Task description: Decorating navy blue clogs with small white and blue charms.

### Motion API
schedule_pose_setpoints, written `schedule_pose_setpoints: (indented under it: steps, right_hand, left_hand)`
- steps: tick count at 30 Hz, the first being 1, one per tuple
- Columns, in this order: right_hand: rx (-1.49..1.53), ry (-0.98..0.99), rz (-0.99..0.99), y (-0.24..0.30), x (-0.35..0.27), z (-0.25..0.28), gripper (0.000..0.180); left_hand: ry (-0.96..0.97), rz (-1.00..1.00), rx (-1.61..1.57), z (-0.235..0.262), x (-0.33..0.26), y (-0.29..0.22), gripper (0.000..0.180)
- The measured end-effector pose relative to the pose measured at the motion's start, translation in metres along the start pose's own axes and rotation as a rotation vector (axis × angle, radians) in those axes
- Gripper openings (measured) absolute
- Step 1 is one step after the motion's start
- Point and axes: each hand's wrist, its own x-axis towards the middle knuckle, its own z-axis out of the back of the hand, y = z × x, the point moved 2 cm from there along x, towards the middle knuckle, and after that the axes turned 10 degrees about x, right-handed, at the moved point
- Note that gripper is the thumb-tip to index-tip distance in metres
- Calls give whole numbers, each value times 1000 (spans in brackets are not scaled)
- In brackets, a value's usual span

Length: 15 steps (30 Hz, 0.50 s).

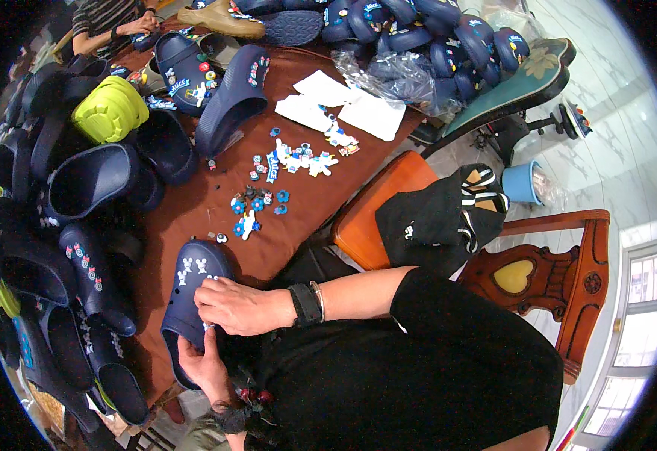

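Observation:
A dark navy clog lies at the table's edge in front of me, with white mouse-shaped charms on its upper. My left hand grips its lower part, thumb raised against the side. Bent over the upper, my right hand has its fingers closed together and pressed to the clog; what they pinch is hidden. Just beyond the toe lies a small black-and-white round piece. Farther off are blue flower charms and a pile of white-and-blue figure charms.
Many navy clogs crowd the left side, with a lime-green clog among them. White papers and bagged clogs lie at the far side. An orange chair seat stands right; another person's hand shows top left.

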Motion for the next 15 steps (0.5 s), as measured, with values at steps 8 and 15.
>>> schedule_pose_setpoints:
  steps: [8, 15]
  right_hand:
    - [197, 32, -75, -2, -6, 25, 36]
    - [-192, -234, -192, -60, -30, 131, 11]
  left_hand:
    - [-41, -15, 106, -1, -1, -10, 34]
    - [-87, -47, 168, 3, -1, -8, 36]
